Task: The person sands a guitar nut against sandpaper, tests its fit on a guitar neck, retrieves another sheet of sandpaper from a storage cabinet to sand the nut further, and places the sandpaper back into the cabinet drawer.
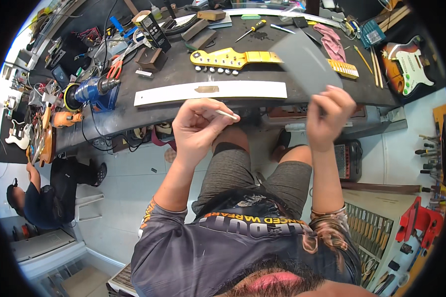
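Above the bench's front edge, my left hand (197,129) pinches a small, thin white strip (226,114) between thumb and fingers. My right hand (330,118) grips the lower corner of a dark grey sheet (307,62), blurred by motion; it looks like sandpaper. The sheet hides part of an electric guitar neck (262,57) with a yellowish headstock and several tuners, lying across the bench. Between the neck and my left hand lies a long white board (252,89) with a brownish patch (207,89) at its middle.
A blue power tool (95,91), orange-handled pliers (115,67) and a dark block (151,60) crowd the left. Behind the neck lie a screwdriver (251,30) and a pink cloth (330,42). A sunburst guitar body (406,67) rests far right. Another person (47,200) works at lower left.
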{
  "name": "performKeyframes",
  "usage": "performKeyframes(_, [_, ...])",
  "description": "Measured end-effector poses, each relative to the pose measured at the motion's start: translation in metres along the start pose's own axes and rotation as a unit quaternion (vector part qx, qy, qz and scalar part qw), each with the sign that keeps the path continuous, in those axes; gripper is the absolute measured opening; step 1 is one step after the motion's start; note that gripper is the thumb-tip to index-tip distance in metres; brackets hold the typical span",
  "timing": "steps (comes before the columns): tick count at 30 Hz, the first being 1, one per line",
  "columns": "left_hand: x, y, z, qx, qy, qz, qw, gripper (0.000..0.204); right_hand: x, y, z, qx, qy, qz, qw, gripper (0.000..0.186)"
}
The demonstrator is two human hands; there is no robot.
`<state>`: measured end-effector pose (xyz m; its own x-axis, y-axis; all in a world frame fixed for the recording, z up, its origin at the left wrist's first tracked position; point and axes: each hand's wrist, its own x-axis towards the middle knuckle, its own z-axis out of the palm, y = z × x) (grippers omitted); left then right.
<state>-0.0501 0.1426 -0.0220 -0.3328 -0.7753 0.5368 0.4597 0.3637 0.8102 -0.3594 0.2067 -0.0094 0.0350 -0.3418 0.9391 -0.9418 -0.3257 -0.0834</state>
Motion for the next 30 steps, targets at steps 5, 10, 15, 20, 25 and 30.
performKeyframes(5, [0.035,-0.028,-0.004,-0.097,0.047,-0.034,0.994,0.032,-0.046,0.021,0.061,0.126,-0.165,-0.017,0.978,0.032])
performKeyframes(10, [0.067,-0.075,0.005,0.170,-0.036,-0.064,0.983,0.032,-0.077,0.042,0.069,0.215,-0.254,0.038,0.942,0.029])
performKeyframes(15, [0.089,-0.112,0.018,0.362,-0.200,0.011,0.910,0.033,-0.073,0.043,0.070,0.272,-0.280,0.104,0.915,0.035])
performKeyframes(20, [0.100,-0.124,0.020,0.375,-0.216,0.038,0.901,0.037,-0.069,0.050,0.083,0.267,-0.251,0.091,0.926,0.030])
performKeyframes(25, [0.100,-0.124,0.017,0.424,-0.270,0.088,0.860,0.056,-0.069,0.056,0.089,0.283,-0.243,0.148,0.916,0.030])
performKeyframes(30, [0.100,-0.124,0.021,0.428,-0.273,0.080,0.858,0.059,-0.072,0.056,0.093,0.280,-0.233,0.151,0.919,0.032])
